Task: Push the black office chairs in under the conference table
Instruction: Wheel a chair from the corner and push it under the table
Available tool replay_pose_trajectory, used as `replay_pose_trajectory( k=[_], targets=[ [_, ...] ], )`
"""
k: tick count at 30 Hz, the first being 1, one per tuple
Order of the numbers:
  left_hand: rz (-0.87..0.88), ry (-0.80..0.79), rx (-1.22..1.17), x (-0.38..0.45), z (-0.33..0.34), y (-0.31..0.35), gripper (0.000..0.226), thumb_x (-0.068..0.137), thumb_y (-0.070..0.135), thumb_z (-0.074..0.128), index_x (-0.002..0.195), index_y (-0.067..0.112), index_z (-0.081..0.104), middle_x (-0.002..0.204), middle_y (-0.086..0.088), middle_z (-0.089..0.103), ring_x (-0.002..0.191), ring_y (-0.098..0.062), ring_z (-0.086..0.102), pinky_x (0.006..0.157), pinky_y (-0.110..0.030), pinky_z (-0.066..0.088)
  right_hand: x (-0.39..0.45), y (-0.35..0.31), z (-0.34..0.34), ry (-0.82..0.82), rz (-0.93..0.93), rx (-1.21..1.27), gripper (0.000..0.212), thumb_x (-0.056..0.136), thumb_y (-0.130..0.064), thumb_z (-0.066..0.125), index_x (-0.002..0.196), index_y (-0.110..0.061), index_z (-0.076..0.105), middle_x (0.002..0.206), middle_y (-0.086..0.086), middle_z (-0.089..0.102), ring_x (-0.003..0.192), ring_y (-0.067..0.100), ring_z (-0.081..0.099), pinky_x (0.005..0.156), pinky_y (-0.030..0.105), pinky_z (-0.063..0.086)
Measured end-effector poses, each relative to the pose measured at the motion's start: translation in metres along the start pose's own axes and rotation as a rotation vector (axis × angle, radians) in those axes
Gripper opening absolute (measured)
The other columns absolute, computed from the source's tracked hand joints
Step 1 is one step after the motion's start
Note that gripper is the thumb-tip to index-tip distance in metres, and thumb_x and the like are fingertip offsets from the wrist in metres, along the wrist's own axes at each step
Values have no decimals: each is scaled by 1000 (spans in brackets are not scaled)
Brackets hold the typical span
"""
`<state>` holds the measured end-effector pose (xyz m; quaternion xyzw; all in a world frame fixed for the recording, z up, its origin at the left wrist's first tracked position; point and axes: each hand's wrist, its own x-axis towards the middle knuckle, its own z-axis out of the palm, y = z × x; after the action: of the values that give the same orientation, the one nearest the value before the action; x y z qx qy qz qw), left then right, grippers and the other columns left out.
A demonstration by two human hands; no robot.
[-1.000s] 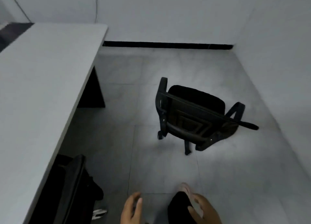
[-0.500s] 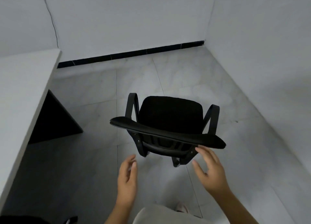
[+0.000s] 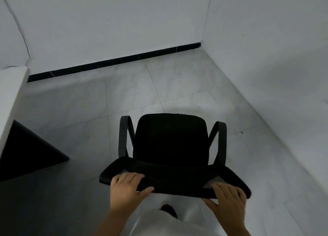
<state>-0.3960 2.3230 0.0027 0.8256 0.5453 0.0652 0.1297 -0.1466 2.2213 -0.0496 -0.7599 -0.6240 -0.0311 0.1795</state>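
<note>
I have both hands on the black office chair (image 3: 171, 147); my left hand (image 3: 126, 189) curls over the backrest's top edge, thumb beneath, and my right hand (image 3: 229, 197) grips its far end likewise; half a second ago both hung short of it, unclasped; the chair, mesh-backed with looped armrests, stands on pale floor tiles (image 3: 71, 125), well apart from the conference table (image 3: 8, 101) at left.

Both hands, left (image 3: 126, 187) and right (image 3: 229, 196), now grasp the chair's backrest (image 3: 177, 180).

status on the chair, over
Left hand and right hand grip the chair backrest top. Chair not under table. Floor between looks clear.
</note>
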Motion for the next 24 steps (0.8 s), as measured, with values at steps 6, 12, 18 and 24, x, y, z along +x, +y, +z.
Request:
replay_pose_trajectory(
  k=[6,12,18,24],
  targets=[
    [248,-313,142,42,11,8,59,70,74,29,95,38,70,82,15,68,75,-2,63,67,-19,51,52,48,0,44,8,-158,37,46,-39,86,64,-10,72,66,8,72,61,28,69,71,33,31],
    [237,-300,104,88,35,60,55,85,66,28,121,32,50,111,4,56,103,-12,51,83,-23,37,144,102,-3,10,-101,-147,55,11,-21,93,62,-14,74,65,6,72,58,30,67,63,43,53],
    [39,-359,76,159,61,138,52,94,52,25,137,23,28,130,-4,46,114,-20,45,91,-30,38,240,153,8,-42,-309,-78,53,15,-33,93,60,-17,72,63,2,72,56,24,67,59,42,55],
    [-228,-100,95,216,76,197,54,91,59,21,130,28,41,119,4,55,105,-12,53,77,-22,43,308,195,16,-91,-609,15,46,35,-50,87,66,-21,71,65,-4,71,62,17,67,64,35,56]
  ],
)
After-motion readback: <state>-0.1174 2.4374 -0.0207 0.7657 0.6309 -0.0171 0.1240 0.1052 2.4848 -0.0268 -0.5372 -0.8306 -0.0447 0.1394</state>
